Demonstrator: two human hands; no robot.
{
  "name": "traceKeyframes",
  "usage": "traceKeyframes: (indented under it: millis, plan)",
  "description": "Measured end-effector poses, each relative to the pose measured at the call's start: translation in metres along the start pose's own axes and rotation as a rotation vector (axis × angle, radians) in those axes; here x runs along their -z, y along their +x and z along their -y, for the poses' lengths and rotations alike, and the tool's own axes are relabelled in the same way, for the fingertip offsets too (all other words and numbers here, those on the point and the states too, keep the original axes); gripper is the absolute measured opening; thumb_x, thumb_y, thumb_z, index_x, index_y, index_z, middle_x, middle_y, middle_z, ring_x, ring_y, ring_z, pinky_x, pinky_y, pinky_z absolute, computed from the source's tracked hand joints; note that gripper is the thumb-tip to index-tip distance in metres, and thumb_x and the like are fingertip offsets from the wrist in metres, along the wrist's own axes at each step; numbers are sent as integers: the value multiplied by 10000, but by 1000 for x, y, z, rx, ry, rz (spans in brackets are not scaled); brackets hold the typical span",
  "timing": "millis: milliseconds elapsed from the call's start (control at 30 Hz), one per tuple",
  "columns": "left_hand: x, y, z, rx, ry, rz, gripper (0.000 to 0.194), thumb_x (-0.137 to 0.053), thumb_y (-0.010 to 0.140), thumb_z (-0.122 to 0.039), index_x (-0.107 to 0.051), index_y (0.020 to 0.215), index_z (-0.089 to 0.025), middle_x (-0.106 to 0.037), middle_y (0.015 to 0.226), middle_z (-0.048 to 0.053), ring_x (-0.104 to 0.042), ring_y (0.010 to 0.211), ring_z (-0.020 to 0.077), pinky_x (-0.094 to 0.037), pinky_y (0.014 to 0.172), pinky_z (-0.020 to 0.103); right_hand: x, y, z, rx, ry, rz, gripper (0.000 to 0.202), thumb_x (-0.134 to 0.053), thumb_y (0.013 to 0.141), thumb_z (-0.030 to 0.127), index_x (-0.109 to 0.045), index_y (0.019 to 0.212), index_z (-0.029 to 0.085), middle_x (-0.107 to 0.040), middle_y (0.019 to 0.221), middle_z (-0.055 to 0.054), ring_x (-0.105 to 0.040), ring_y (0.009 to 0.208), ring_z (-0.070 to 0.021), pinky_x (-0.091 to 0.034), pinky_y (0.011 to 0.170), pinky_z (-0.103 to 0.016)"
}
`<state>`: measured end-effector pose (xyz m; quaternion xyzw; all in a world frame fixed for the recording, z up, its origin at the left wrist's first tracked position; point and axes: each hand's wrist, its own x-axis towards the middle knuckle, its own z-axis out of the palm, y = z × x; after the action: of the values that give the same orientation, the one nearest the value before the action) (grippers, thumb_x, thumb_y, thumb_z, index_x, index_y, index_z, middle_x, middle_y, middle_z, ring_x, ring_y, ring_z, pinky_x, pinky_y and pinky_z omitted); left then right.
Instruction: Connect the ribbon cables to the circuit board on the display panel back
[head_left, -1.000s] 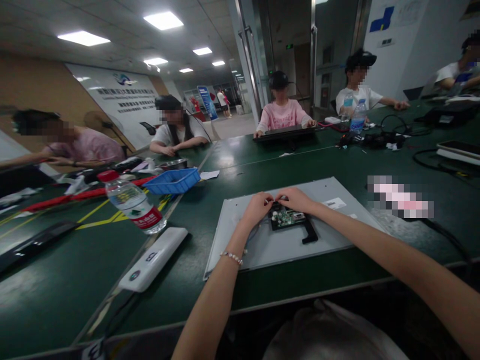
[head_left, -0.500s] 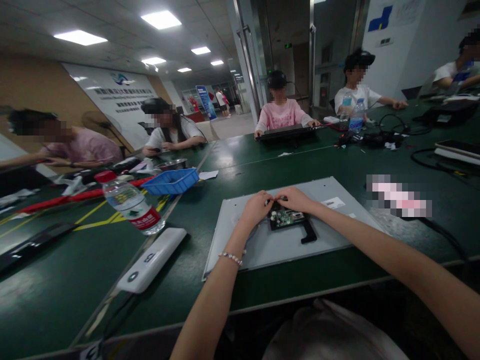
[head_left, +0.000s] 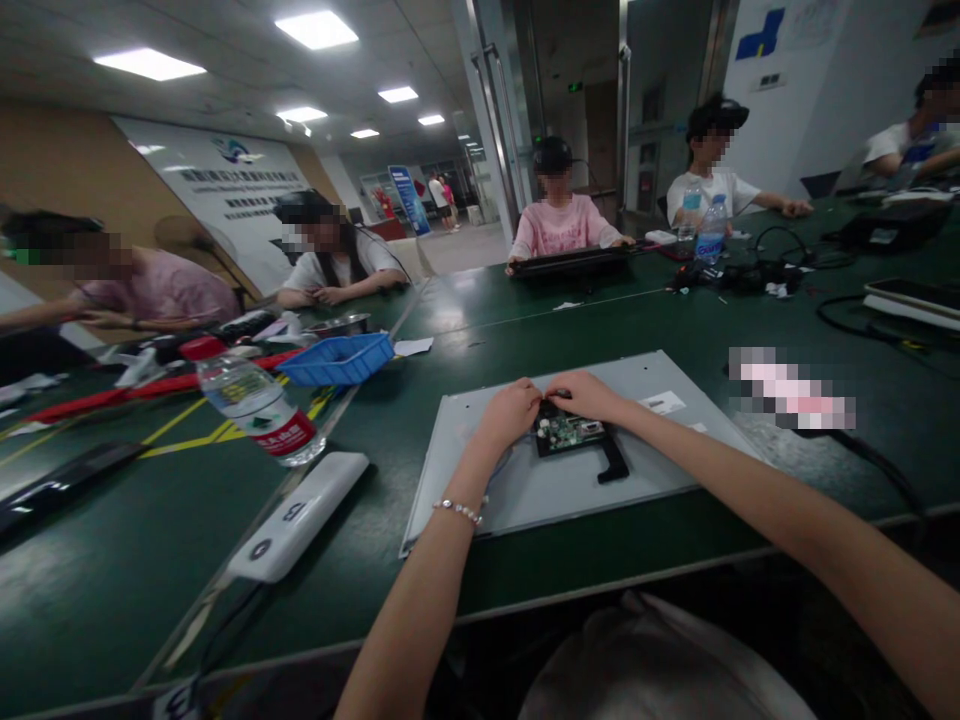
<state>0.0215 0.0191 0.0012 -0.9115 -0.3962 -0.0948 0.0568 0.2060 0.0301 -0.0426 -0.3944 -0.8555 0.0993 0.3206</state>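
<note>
A flat grey metal panel (head_left: 637, 470) lies on the table in front of me. On it rests a green circuit board (head_left: 574, 432) in a black frame (head_left: 613, 462), whose one arm sticks out toward me at the right. My left hand (head_left: 514, 412) has its fingers closed at the board's far left corner; what they hold is hidden. Close beside it, my right hand (head_left: 589, 396) pinches at the far edge, where a small dark piece shows under the fingertips, too small to name. A thin cable runs beneath my left wrist.
Left of the panel lie a white power bank (head_left: 300, 520) with a cable, a water bottle (head_left: 262, 405) and a blue tray (head_left: 337, 362). A black cable (head_left: 885, 475) lies at the right. Several people sit around the green table (head_left: 375, 590).
The whole view has shifted slightly. My hands stay at the far edge of the board, with only small finger movement. The board and panel keep their places.
</note>
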Motion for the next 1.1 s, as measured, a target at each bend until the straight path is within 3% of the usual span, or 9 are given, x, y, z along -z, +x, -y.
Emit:
traceKeyframes:
  millis: [200,767,933,1100]
  plan:
    - [-3,0,0,14,-35,-15,247,-435,910,-256,-662,927,-160,-602,948,75,-596,882,180,-452,807,264,-1,0,-1,6,10,-18,169,-539,842,171,-705,872,172,-701,907,-54,-610,872,-170,-421,777,-256]
    - [-1,-1,-4,43,19,-24,251,-418,929,-285,-620,1036,-182,-581,1016,67,-601,850,176,-449,719,253,4,2,1,-21,42,-60,205,-503,883,207,-702,881,161,-701,910,-63,-615,858,-164,-424,764,-250]
    - [0,-2,-4,71,23,-7,242,-437,923,-290,-608,1062,-191,-568,1053,65,-599,869,172,-446,723,248,32,6,8,-95,80,-67,203,-526,858,210,-722,880,163,-716,917,-57,-637,851,-171,-452,746,-245]
    - [-1,-2,-5,47,47,-37,255,-419,931,-308,-590,1078,-190,-557,1080,65,-601,840,178,-441,679,258,80,-15,5,-211,-1,76,192,-563,819,227,-740,872,173,-720,923,-56,-648,870,-210,-471,790,-286]
